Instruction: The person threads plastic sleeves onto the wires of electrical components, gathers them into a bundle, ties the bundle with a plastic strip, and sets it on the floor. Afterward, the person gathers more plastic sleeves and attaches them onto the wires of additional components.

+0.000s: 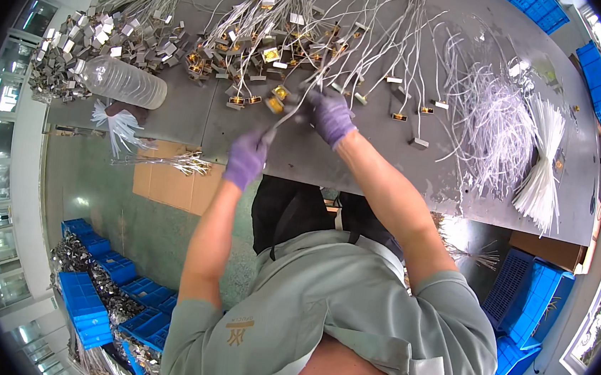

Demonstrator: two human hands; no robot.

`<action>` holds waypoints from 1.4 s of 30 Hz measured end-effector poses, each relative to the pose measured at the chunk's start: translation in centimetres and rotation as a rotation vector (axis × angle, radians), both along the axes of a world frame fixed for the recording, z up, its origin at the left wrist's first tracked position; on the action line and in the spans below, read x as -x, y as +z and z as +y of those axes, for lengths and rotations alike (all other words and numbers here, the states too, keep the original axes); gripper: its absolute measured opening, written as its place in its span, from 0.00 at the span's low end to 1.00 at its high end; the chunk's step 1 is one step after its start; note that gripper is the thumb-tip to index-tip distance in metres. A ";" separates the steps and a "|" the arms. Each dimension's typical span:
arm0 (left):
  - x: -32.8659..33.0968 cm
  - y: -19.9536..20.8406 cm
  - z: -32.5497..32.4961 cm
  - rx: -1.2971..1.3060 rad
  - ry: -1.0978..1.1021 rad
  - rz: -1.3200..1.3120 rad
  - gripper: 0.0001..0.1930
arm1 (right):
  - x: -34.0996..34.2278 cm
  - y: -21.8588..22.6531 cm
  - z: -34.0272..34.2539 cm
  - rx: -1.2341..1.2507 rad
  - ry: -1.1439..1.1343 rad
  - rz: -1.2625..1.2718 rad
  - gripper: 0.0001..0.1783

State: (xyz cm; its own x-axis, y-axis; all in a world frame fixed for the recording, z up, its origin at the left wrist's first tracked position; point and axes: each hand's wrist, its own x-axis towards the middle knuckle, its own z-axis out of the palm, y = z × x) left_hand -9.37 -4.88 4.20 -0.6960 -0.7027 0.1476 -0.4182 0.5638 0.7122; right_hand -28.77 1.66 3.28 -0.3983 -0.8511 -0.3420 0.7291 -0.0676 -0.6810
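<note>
At the front edge of the grey table, my left hand (247, 158) in a purple glove is closed round the lower end of a whitish wire (291, 112). A small greyish piece shows at its fingertips, too blurred to name. Further up and right, my right hand (333, 119), gloved alike, is closed where the same wire meets its fingers; the fingertips are smeared by motion. Just beyond lie several small grey metal blocks with yellow-gold insides (277, 98), many with long white wires. More wired blocks (419, 142) lie right of my right hand.
A clear plastic bottle (125, 82) lies by a heap of grey metal blocks (106, 38) at the left. Loose white strands (492, 126) and a white bundle (544, 159) lie at the right. Blue crates (83, 304) and cardboard (172, 180) are on the floor.
</note>
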 end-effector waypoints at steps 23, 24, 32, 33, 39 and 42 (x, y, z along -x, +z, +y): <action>-16.8 -2.5 8.0 -0.585 0.404 0.110 0.24 | 7.1 6.0 -2.9 0.089 -0.390 0.173 0.15; -16.8 -2.5 8.0 -0.591 0.393 0.115 0.24 | 6.7 6.2 -2.7 0.100 -0.345 0.213 0.15; -10.9 0.4 7.3 -0.637 0.330 0.071 0.23 | -2.3 5.5 1.9 -0.006 0.478 0.595 0.11; -10.0 1.9 6.8 -0.842 0.210 0.125 0.22 | -3.1 5.9 2.3 0.014 0.610 0.571 0.11; -7.1 2.0 7.5 -0.825 -0.079 0.711 0.19 | 2.3 8.8 2.7 -0.028 0.287 0.500 0.13; -7.1 1.5 6.8 -0.862 -0.142 0.761 0.17 | 3.7 10.3 2.3 0.100 0.158 0.490 0.13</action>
